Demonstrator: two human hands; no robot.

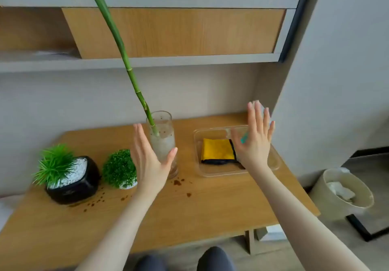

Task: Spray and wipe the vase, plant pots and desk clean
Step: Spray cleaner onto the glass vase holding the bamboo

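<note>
The left hand (150,161) is held open beside the glass vase (163,142), fingers (139,138) straight, grasping nothing. The right hand (254,138) is spread, released, above the clear tray (271,165) holding a yellow cloth (217,148) near the counter's (210,203) right edge. 2 plant pots (73,178) stand toward its left edge.

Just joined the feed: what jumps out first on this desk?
Two open hands are raised over the desk, the left hand right beside the glass vase, the right hand above the clear tray with a yellow cloth. A long green stalk leans out of the vase. Brown spots dot the wood near the vase and the black pot.
</note>
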